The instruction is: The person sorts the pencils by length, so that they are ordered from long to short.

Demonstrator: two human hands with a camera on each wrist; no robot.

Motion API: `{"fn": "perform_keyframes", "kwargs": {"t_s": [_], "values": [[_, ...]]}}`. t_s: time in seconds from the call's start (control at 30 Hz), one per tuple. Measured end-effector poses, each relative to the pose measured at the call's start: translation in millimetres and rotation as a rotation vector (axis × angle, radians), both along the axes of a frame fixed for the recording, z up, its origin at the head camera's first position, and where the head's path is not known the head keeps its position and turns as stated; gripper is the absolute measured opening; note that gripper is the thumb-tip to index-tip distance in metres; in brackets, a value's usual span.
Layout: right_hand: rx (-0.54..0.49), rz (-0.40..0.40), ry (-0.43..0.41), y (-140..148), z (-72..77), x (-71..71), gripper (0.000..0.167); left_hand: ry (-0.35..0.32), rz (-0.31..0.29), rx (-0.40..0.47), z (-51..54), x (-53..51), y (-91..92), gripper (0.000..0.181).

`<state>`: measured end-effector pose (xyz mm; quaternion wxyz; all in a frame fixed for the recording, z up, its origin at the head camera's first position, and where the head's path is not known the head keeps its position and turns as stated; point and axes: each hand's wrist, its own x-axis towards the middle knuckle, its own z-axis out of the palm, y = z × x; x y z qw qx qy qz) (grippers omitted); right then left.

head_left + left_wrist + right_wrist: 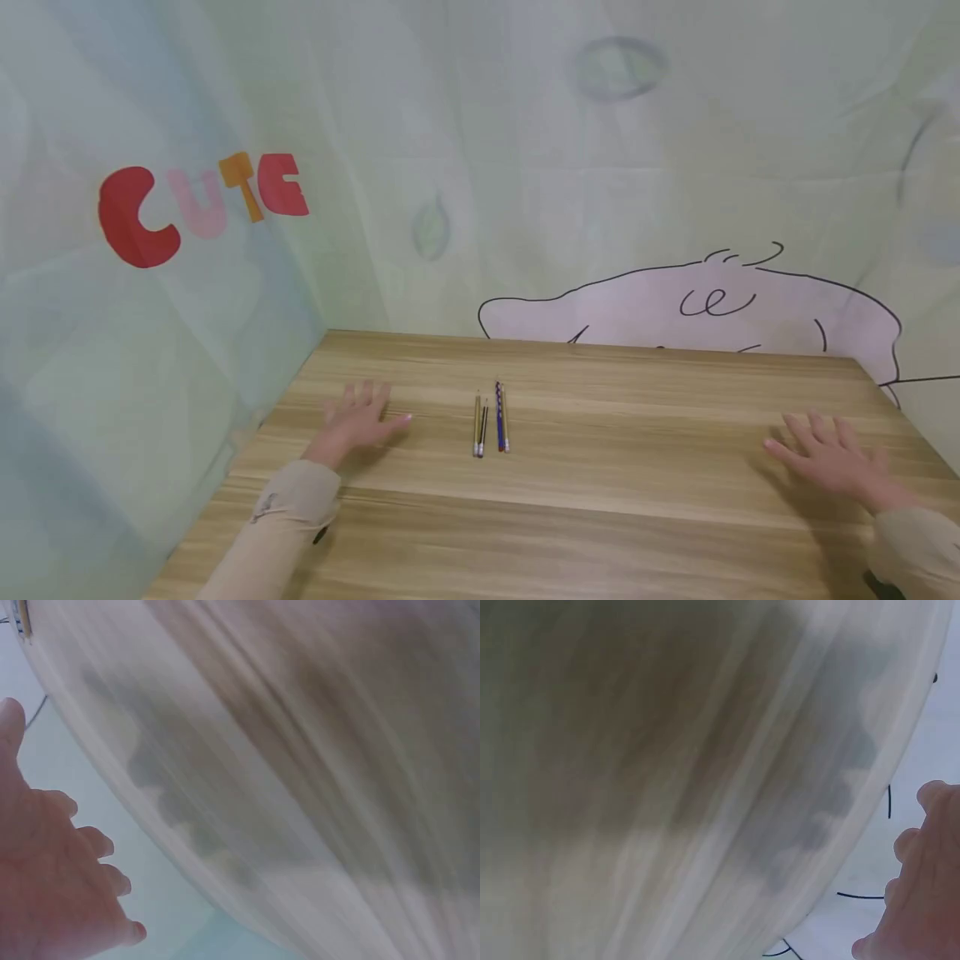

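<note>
Two small groups of pencils lie on the wooden table, points toward the back. The left group has a gold pencil (476, 423) beside a shorter black pencil (483, 429); the right group pairs a blue patterned pencil (499, 417) with another gold pencil (506, 421). To their left my left hand (356, 423) hovers with fingers spread, holding nothing. Far to their right, my right hand (828, 454) is also spread and holds nothing. Each wrist view shows part of a hand above the tabletop, its shadow apart from it. Pencil ends (24, 616) peek in at the left wrist view's corner.
The wooden table (570, 500) ends at a back edge against a pale fabric backdrop (375, 125). A cartoon outline (637, 308) is drawn behind the table. Coloured letters (142, 217) spelling a word hang at left.
</note>
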<state>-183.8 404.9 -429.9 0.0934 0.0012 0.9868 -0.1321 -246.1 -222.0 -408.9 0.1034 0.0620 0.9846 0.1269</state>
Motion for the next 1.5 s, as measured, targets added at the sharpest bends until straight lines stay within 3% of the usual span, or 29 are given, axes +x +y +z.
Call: {"fn": "perform_keyframes", "kwargs": {"t_s": [0.4,0.6,0.87,0.97,1.23,1.4,1.5], "values": [[0.047,0.051,0.060,-36.3,17.6,-16.8,0.081,0.045,-0.053,-0.046,8.4,-2.6,32.4,0.089],[0.023,0.089,0.098,-59.3,29.2,-25.6,0.081,0.105,-0.102,0.004,8.5,-6.0,47.1,0.086],[-0.097,0.160,0.197,-96.1,35.6,-39.9,0.081,0.176,-0.160,0.173,10.1,-11.6,71.0,0.077],[-0.160,0.196,0.233,-109.2,34.9,-46.3,0.083,0.181,-0.168,0.276,9.4,-14.6,79.8,0.073],[-0.365,0.233,0.326,-143.5,36.2,-59.0,0.078,0.113,-0.041,0.551,7.9,-19.7,100.7,0.065],[-0.562,0.183,0.277,-165.6,37.0,-64.6,0.071,0.094,0.002,0.663,4.8,-22.2,111.5,0.055],[-0.689,0.147,0.233,-180.3,36.1,-67.1,0.066,0.094,0.021,0.685,3.5,-23.3,116.3,0.048]]}}
